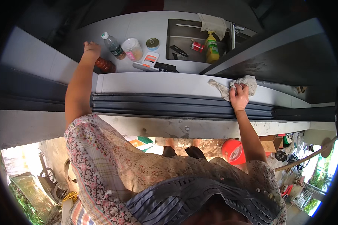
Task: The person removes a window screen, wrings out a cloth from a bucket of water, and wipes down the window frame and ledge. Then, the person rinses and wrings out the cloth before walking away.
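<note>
A crumpled, pale cloth point(249, 84) lies under my right hand point(240, 95), whose fingers press and grip it on the white window sill point(157, 83). One end of the cloth trails left along the sill. My left hand point(92, 50) is at the far left of the counter, directly above a bottle with reddish-brown contents point(105, 65); its fingers look bent, and whether it holds the bottle's top cannot be told. Right of it stand a green-labelled plastic bottle point(114, 46), a clear lidded jar point(132, 50) and a round can point(152, 44).
Knives point(166, 67) and an orange-and-white peeler or grater point(150, 59) lie behind the sill. A sink point(183, 36) holds a yellow detergent bottle point(211, 49); another cloth point(212, 24) hangs over its back edge. Dark window tracks point(163, 105) run along the sill's near side. A window panel slants at right.
</note>
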Available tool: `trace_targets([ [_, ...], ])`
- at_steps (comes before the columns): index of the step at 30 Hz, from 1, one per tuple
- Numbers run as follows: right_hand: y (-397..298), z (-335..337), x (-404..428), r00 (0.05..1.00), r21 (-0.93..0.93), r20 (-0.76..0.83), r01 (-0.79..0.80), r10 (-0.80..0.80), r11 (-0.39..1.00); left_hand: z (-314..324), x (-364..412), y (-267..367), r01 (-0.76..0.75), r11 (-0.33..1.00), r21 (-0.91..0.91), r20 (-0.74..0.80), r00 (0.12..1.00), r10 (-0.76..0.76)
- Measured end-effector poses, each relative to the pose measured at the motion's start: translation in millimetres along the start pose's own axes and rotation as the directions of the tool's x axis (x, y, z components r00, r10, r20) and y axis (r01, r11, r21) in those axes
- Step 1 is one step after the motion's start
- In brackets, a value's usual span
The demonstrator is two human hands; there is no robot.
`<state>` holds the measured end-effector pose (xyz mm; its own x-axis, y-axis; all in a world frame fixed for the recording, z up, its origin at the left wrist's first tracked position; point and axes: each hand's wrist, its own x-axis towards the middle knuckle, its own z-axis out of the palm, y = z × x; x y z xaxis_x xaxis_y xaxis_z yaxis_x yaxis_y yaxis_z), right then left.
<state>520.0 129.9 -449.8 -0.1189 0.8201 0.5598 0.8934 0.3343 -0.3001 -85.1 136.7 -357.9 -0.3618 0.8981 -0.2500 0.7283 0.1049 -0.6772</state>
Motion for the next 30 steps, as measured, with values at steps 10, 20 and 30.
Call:
trace_targets([
  [10, 51.5, -39.1, 29.9, 0.907, -0.223, 0.269, -0.269, 0.324, 0.937, -17.9, -209.7, 99.9, -0.408, 0.723, -0.557, -0.716, 0.677, -0.17],
  [20, -68.1, -24.8, 1.3, 0.85, 0.145, 0.522, -0.011, -0.067, 0.989, 112.7, -285.9, 185.9, -0.195, 0.521, -0.831, -0.515, 0.625, -0.587],
  [30, -309.3, 89.4, -17.2, 0.657, 0.56, 0.319, 0.451, -0.683, 0.695, 114.7, -286.0, 192.7, -0.234, 0.48, -0.845, -0.51, 0.619, -0.597],
])
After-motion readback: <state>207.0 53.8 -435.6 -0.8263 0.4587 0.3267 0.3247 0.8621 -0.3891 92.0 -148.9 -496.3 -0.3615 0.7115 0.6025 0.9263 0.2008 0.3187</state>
